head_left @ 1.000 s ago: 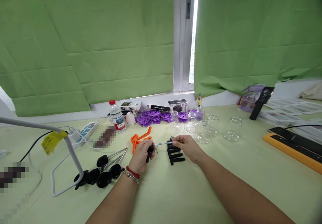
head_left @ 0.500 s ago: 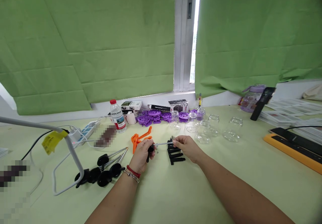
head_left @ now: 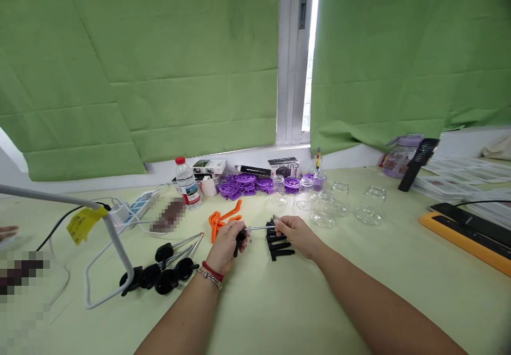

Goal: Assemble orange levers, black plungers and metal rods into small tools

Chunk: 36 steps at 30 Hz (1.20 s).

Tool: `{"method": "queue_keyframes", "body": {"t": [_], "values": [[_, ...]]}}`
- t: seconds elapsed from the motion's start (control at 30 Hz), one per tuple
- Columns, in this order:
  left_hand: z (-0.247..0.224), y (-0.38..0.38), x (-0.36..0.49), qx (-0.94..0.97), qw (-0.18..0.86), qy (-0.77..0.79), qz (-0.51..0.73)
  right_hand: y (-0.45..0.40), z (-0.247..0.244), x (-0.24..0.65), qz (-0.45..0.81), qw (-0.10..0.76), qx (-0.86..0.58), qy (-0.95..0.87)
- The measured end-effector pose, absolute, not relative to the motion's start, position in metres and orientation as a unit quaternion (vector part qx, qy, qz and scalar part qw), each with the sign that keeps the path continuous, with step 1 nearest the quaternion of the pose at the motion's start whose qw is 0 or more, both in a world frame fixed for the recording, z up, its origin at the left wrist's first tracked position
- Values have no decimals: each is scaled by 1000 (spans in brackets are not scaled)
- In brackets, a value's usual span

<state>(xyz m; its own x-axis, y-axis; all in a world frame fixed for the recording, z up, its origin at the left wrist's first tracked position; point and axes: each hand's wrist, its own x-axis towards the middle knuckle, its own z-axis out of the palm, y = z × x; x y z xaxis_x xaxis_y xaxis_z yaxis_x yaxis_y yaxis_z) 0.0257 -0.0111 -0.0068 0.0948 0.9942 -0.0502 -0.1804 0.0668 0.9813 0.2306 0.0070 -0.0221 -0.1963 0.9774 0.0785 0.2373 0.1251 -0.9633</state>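
Two-handed, held one thin metal rod with a black head over the middle part of the table. Gripped the black head in the left hand, with thumb and fingers curled around it. Pinched the other end of the rod in the right hand, with thumb and forefinger pressed together on it. Pointed the rod from left to right, with its long axis lying across the scene and almost level. Could not tell its exact height above the table. Had a row of black pieces below the rod, mostly on its near side, and a small spring just beside the right fingertips, on the far side. Saw orange parts just beyond the left hand, purple parts farther away, and clear glass vessels to the far right.
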Motion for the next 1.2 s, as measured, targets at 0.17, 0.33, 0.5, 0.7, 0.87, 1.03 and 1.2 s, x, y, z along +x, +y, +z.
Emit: {"method": "queue_keyframes", "body": {"t": [0.17,0.33,0.5,0.7,0.87,1.03,1.2], "values": [[-6,-12,26,457,581,446,505,4,-18,229,440,404,-489,-636],[-7,-11,26,458,585,439,506,4,-17,229,428,399,-495,-642],[-9,-11,25,451,586,439,510,3,-17,228,428,410,-493,-637],[-9,-9,24,436,585,443,520,5,-18,231,440,437,-470,-628],[-7,-9,23,428,587,445,524,8,-22,231,475,469,-438,-602],[-6,-8,24,426,589,444,523,9,-23,231,461,485,-426,-609],[-8,-9,24,436,586,442,520,8,-22,231,472,474,-428,-608]]}}
